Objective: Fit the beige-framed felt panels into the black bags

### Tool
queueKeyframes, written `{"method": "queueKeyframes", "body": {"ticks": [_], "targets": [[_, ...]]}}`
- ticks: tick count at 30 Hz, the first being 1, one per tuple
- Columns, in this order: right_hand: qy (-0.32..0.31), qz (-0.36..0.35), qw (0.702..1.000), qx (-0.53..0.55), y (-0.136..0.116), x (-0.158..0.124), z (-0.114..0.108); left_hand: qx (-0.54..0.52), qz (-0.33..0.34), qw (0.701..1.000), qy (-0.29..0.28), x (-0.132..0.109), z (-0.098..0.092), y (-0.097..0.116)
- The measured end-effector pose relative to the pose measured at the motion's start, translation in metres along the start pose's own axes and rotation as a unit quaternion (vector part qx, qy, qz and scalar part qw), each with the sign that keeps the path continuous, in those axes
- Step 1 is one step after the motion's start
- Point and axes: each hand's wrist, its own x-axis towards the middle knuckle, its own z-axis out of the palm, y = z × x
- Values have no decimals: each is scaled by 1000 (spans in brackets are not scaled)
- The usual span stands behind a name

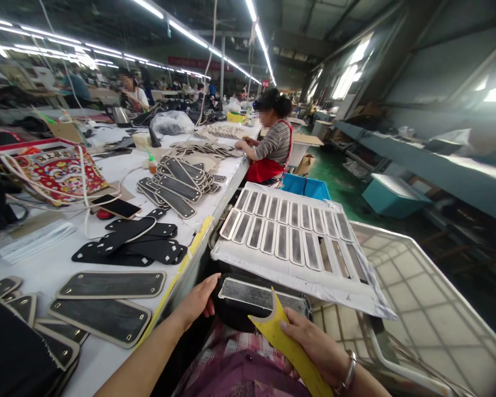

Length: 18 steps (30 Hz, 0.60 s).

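Observation:
My left hand (198,302) grips the left edge of a black round pot (235,315) on my lap, fingers curled on its rim. A grey-coated black strip piece (256,295) lies across the top of the pot. My right hand (314,347) is closed on a yellow scraper card (287,344), whose curved tip touches the near end of that strip. Beyond the pot, a white sheet (273,267) carries two rows of coated strip pieces (287,229).
The white worktable (45,270) on my left holds flat black strip pieces (111,285), stacks of them (177,184), a phone (118,207) and a patterned bag (60,171). A wire rack (421,309) stands to the right. A person in a red apron (273,149) works farther along the table.

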Motion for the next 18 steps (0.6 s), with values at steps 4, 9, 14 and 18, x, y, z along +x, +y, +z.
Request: {"method": "queueKeyframes", "body": {"ticks": [4,9,14,18], "targets": [[-39,-26,999,10,-1,11,18,-126,-57,987,-82,4,14,-7],[-40,6,991,127,12,38,58,-264,-43,957,-115,12,22,-18],[34,3,981,190,34,60,97,-383,-26,914,-129,9,24,-21],[46,-7,971,233,43,71,110,-399,-22,905,-145,6,23,-24]]}}
